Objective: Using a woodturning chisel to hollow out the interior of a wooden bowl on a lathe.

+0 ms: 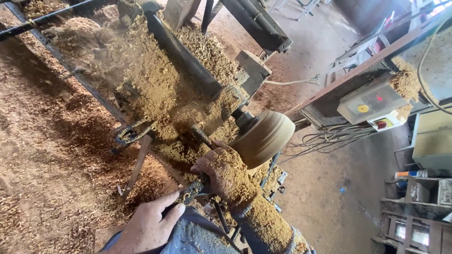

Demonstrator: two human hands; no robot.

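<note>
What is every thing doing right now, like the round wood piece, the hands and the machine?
Round brown wooden piece: mounted on the lathe, looks blurred.
Right hand: coated in sawdust, gripping the dark metal tool.
Left hand: bare, fingers on the tool's rear end.
Lathe bed: buried in shavings.
Grey switch box: closed, dusty.

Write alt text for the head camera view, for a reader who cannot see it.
Seen from above, a person's right hand, caked in sawdust, presses a tool against a round wooden piece mounted on a lathe. The left hand holds the tool handle lower down. Wood shavings bury the lathe bed and floor; a grey switch box sits to the right.
</note>
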